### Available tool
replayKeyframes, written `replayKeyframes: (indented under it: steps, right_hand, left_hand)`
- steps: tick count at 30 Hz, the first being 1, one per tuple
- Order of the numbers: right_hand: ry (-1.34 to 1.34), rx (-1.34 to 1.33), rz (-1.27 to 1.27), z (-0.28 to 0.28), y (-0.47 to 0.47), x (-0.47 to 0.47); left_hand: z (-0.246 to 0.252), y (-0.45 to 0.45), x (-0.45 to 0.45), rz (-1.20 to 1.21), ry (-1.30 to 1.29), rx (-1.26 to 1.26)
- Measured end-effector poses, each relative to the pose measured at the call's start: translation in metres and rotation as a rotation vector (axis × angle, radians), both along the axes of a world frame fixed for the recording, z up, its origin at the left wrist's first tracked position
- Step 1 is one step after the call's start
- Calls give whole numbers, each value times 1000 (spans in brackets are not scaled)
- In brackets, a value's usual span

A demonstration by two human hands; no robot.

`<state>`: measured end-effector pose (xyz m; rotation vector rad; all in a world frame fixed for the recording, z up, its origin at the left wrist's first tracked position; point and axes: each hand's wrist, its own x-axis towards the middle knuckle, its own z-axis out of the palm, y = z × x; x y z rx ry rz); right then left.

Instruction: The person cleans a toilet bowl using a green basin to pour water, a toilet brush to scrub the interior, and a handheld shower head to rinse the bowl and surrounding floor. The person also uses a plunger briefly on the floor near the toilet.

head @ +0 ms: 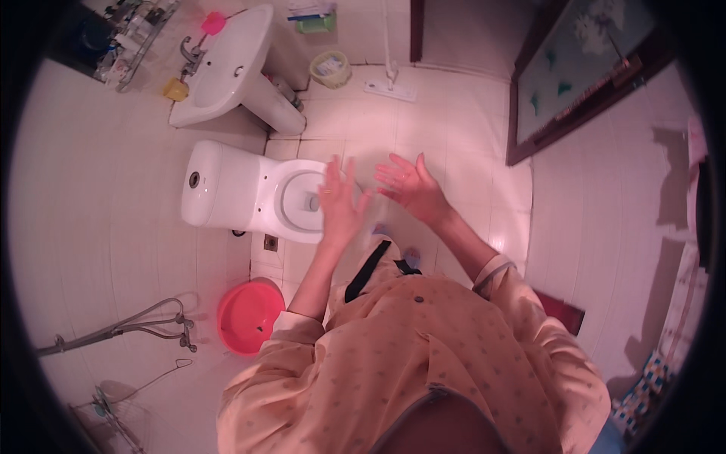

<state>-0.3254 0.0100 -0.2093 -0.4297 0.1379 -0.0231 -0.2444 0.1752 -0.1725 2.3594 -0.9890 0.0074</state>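
My left hand [342, 201] is raised over the front of a white toilet bowl [271, 193], with its back up and its fingers spread. A ring shows on one of its fingers. To its right my right hand [413, 186] is held up over the tiled floor, palm partly turned up and fingers apart. Neither hand holds anything, and a gap lies between them. The toilet has no seat or lid in view, and its cistern [207, 183] with a round flush button stands against the left wall. Some fingers are blurred.
A white pedestal washbasin [227, 76] with a tap [191, 54] stands beyond the toilet. A red plastic basin [249, 318] sits on the floor at left, near shower fittings [184, 329]. Farther off are a waste basket [330, 71], a flat mop [390, 89] and an open glass-panelled door [573, 79].
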Motion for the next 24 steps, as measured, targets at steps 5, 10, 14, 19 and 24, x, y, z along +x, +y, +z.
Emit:
replayKeyframes:
  steps: [5, 10, 14, 19, 24]
  right_hand:
    - [41, 113, -12, 52, -1, 56]
    - [-38, 62, 134, 34, -48, 107]
    - [-63, -321, 269, 28, -107, 141]
    - [224, -1055, 392, -11, -212, 174]
    - [434, -1351, 259, 1, -263, 215]
  left_hand:
    - [12, -63, 16, -316, -52, 20]
    - [1, -96, 97, -79, 45, 13]
    - [-19, -109, 166, 200, 70, 13]
    - [-30, -126, 232, 21, 259, 226]
    - [37, -189, 259, -3, 386, -37]
